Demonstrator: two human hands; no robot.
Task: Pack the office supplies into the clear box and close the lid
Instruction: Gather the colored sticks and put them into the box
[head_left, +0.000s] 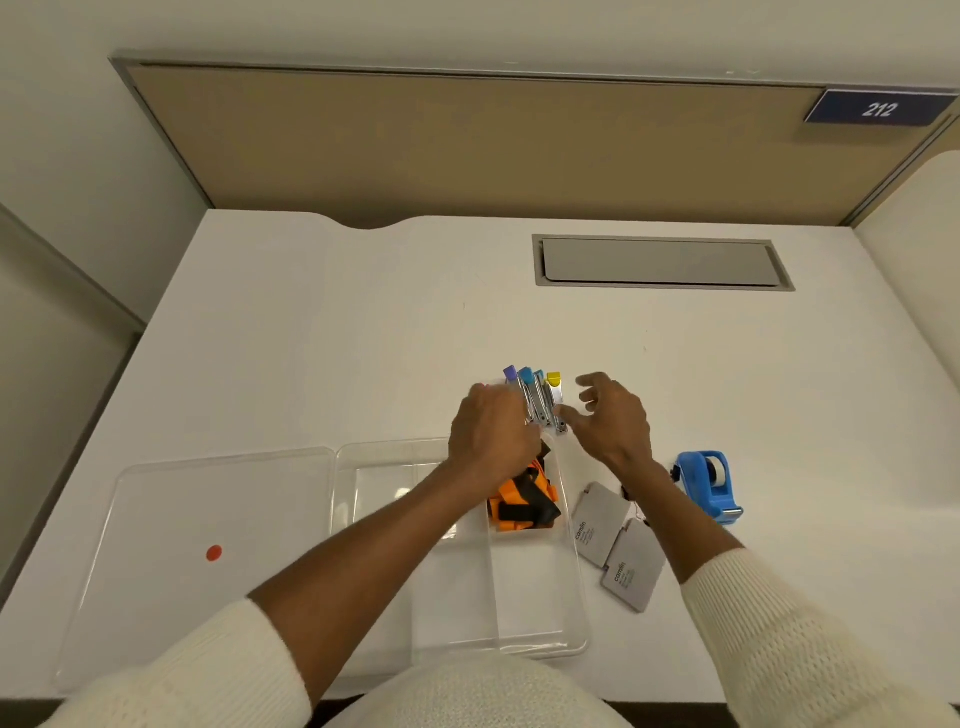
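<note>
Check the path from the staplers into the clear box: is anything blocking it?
Nothing visible blocks it. The staplers sit just beyond the clear box, gripped by the left hand, the right hand open beside them. The lid lies off to the left. The orange items fill only the back right compartment.

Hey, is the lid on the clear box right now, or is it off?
Off. The lid, marked with a red dot, lies flat on the desk left of the clear box, whose compartments are open from above.

Blue tape dispenser (707, 486) — orange clips (524, 501)
</note>
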